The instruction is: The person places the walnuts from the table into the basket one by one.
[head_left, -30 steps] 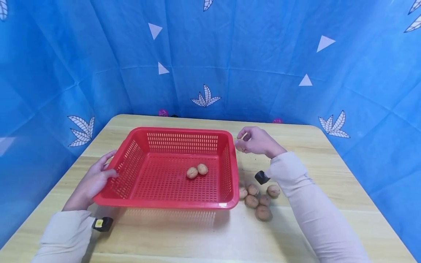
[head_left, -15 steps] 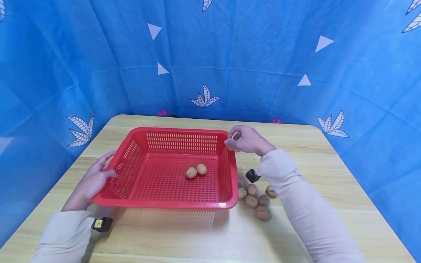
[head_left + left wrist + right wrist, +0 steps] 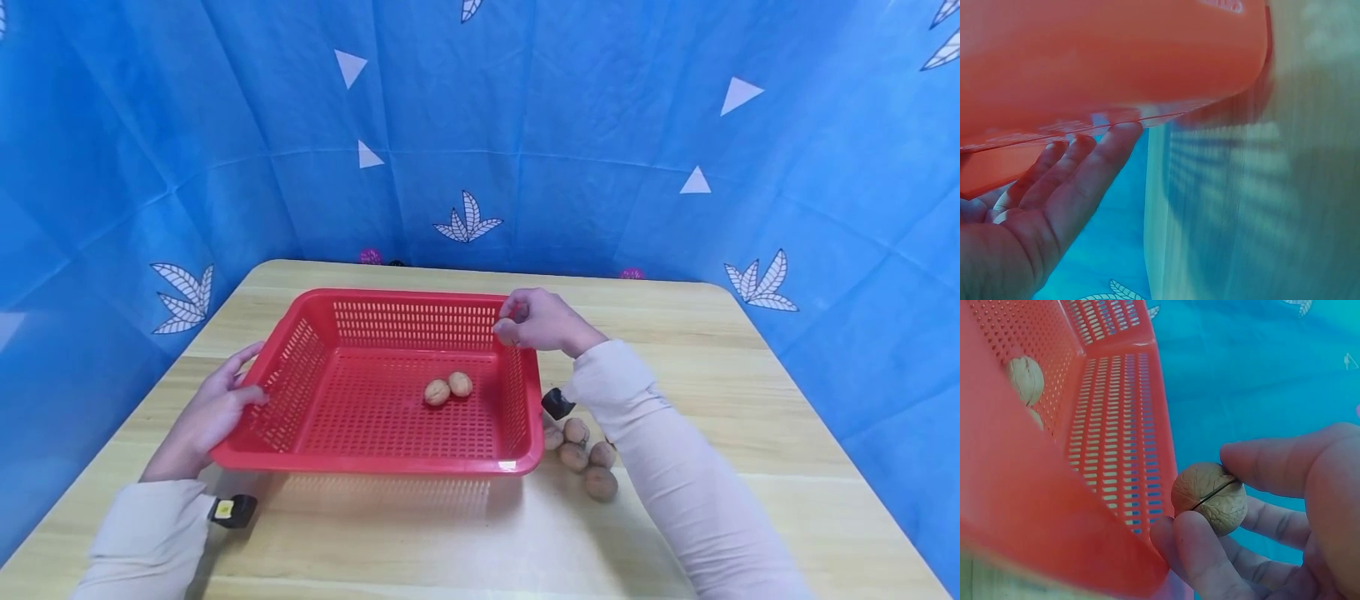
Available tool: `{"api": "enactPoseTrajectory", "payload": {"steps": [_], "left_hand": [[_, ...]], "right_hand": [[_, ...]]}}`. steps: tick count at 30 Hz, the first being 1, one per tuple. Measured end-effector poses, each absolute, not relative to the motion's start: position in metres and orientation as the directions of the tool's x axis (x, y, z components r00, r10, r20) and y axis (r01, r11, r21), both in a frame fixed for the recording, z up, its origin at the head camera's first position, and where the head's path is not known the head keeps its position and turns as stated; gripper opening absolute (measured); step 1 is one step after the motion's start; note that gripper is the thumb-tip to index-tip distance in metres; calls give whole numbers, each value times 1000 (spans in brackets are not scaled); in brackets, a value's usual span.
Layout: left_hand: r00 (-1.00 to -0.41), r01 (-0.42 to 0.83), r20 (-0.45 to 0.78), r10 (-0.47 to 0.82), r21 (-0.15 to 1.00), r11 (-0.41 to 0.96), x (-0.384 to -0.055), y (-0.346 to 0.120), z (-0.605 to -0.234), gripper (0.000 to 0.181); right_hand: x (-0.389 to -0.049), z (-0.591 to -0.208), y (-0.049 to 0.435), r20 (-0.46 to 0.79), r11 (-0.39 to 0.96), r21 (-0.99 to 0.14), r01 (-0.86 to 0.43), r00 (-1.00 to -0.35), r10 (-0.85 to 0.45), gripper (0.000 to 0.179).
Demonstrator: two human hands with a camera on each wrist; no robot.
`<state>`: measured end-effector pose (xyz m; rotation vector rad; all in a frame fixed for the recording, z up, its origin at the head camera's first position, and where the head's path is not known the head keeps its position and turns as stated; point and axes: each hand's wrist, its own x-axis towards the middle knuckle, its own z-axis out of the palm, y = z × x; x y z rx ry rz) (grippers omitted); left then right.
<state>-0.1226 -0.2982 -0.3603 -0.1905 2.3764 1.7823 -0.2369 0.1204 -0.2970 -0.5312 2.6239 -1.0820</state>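
A red plastic basket [image 3: 360, 462] with slotted walls is tilted over the table. My left hand [image 3: 213, 412] holds its left side, thumb over the rim, and the left wrist view has the fingers [image 3: 1094, 165] stretched along its underside. Two walnuts, a left one [image 3: 437, 392] and a right one [image 3: 461, 384], lie side by side on the basket floor. At the far right corner, my right hand [image 3: 547, 321] overlaps the rim in the head view. Its thumb and fingers pinch a walnut [image 3: 1210, 497] with a dark seam, close beside the basket wall in the right wrist view.
Several loose walnuts [image 3: 574, 456] lie on the wooden table [image 3: 390, 542], just right of the basket and partly behind the right sleeve [image 3: 667, 450]. A blue patterned curtain [image 3: 600, 125] surrounds the table's back and sides.
My right hand has moved left with the walnut, from outside the basket's right side to over its far right corner. The left hand and basket have stayed in place.
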Motion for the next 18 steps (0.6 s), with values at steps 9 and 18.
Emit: {"api": "enactPoseTrajectory", "payload": {"steps": [9, 18], "left_hand": [[-978, -199, -208, -2, 936, 289, -121, -300, -359, 84], [-979, -195, -201, -9, 934, 300, -124, -299, -359, 84]], "right_hand": [[-236, -299, 108, -89, 649, -717, -256, -889, -449, 18], [-236, -299, 97, -87, 669, -694, -266, -891, -445, 19]]}}
